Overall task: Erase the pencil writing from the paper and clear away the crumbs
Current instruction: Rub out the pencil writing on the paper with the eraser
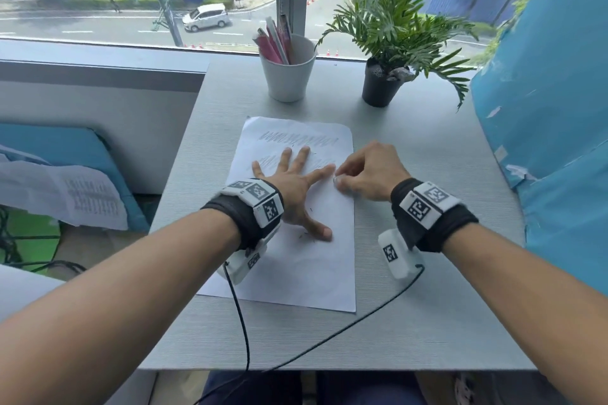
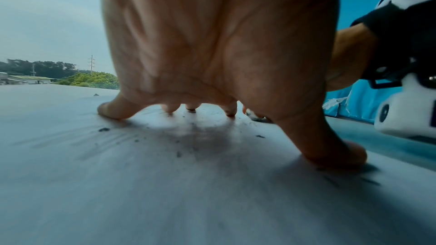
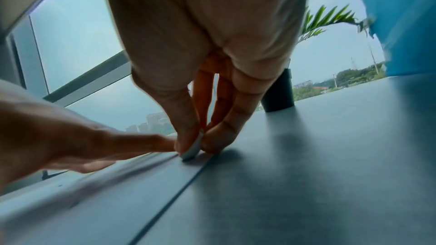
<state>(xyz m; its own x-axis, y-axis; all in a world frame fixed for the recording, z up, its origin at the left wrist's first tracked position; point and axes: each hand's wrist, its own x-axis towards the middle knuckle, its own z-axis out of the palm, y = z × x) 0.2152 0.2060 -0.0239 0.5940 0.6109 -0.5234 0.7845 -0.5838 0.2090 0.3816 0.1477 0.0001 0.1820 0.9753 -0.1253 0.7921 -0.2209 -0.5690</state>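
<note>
our left hand (image 1: 292, 191) lies flat on the white paper sheet (image 1: 306, 266); our right hand (image 1: 368, 171) pinches a small white eraser (image 3: 192, 148) at its edge, which hard rubbing may crumple.

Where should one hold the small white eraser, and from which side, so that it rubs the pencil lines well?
Pinch the eraser on its two flat faces, thumb against fingers, coming from above, as the right hand does. It is thin and stands on edge near the right edge of the paper, so only its lower tip should stick out. The left hand lies spread flat on the sheet.
</note>
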